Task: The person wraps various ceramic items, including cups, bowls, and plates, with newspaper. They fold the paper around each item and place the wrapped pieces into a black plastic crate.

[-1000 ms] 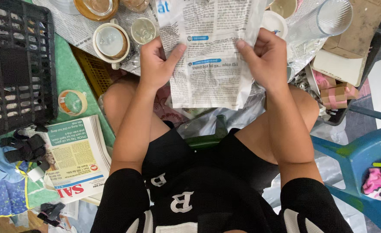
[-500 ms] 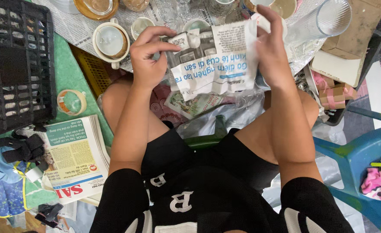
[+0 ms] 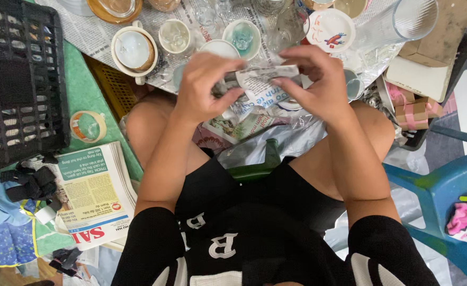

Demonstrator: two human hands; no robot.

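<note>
A crumpled sheet of newspaper (image 3: pixel 262 85) is bunched between both hands above my knees. My left hand (image 3: pixel 207 87) grips its left end with fingers curled in. My right hand (image 3: pixel 318 85) presses the right end, fingers bent over the paper. What the paper wraps, if anything, is hidden. Just beyond the hands, small cups and glasses (image 3: pixel 241 37) stand on spread newspaper, among them a white cup with a handle (image 3: pixel 134 50) and a small white dish (image 3: pixel 330 29).
A black plastic crate (image 3: pixel 19 85) stands at the left. A roll of tape (image 3: pixel 88 126) lies on green matting. A stack of newspapers (image 3: pixel 93 193) sits by my left thigh. A tall clear glass (image 3: pixel 403 24) and cardboard boxes (image 3: pixel 413 108) are at the right, beside a blue stool (image 3: pixel 445 196).
The sheet was held flat and open between both hands; it has been folded and crumpled into a small bundle, with the hands drawn close together.
</note>
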